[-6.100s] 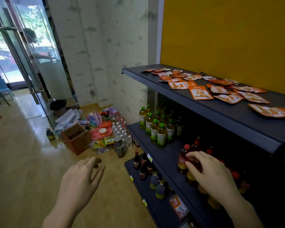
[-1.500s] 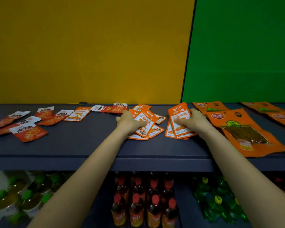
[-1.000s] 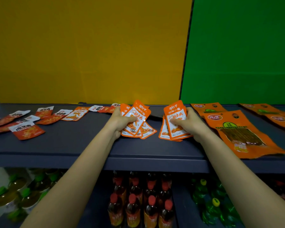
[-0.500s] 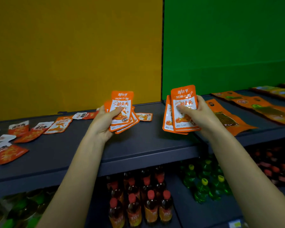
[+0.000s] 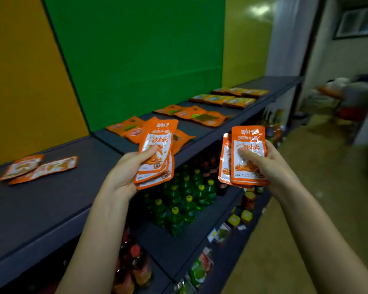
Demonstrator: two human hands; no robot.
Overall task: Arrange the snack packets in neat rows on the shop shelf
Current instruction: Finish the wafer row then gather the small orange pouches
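My left hand (image 5: 126,172) grips a small stack of orange snack packets (image 5: 158,147), held upright in front of the dark top shelf (image 5: 57,200). My right hand (image 5: 270,166) grips a second stack of the same orange packets (image 5: 248,155), held out over the aisle, off the shelf's front edge. Two loose packets (image 5: 40,167) lie on the shelf at the left. Larger orange packets (image 5: 200,116) lie further along the shelf, and more orange packets sit in rows (image 5: 232,97) near its far end.
Green bottles (image 5: 185,200) stand on the middle shelf below my hands, red-capped bottles (image 5: 134,266) lower left, small packets (image 5: 200,270) on the bottom shelf. Yellow and green wall panels back the shelf. The aisle floor (image 5: 306,209) runs to the right toward a doorway.
Both hands have lifted their packet stacks off the shelf and drawn them back toward me. My view has swung right, along the shelf toward its far end.
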